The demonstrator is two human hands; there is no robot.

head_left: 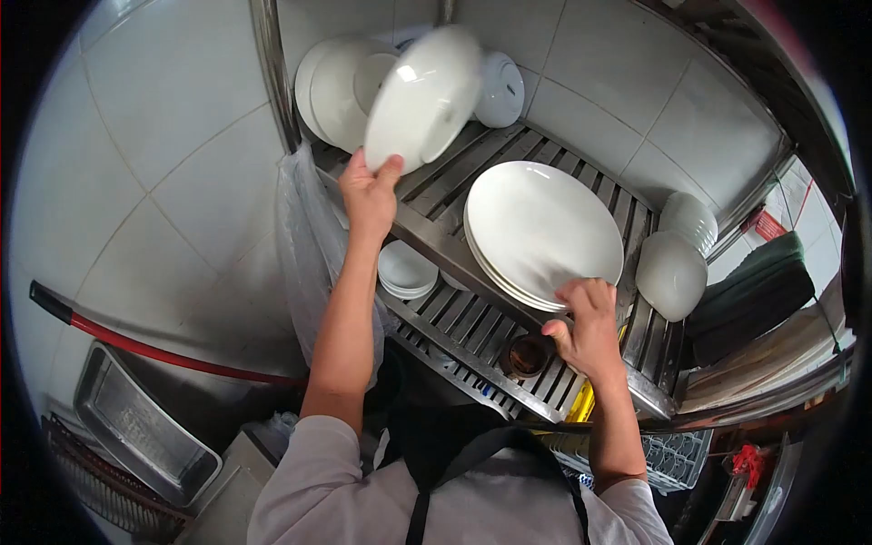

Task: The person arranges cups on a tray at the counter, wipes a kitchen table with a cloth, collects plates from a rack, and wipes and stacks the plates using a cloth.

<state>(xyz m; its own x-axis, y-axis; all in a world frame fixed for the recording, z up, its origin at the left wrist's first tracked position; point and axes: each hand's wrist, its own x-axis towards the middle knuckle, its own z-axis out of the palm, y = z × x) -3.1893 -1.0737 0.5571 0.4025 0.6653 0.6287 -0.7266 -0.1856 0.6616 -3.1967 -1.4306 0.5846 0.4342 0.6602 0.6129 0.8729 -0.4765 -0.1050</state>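
Note:
A white plate [422, 100] is tilted up on edge, its glossy underside showing, and my left hand [368, 195] grips its lower rim between thumb and fingers. It is slightly blurred. On the slatted metal shelf lies a stack of large white plates [540, 227]. My right hand [589, 327] is at the near right rim of this stack, fingers curled over the top plate's edge and thumb lower, outside the rim. Behind the lifted plate, more white plates [331, 95] lean upright against the tiled wall, along with a smaller white dish [501, 89].
White bowls [672, 272] lie on their sides at the shelf's right end. The lower shelf holds small stacked bowls [406, 270] and a brown cup [525, 357]. Dark cloths [754, 291] hang at right. A plastic bag [309, 254] hangs by the left post [277, 73].

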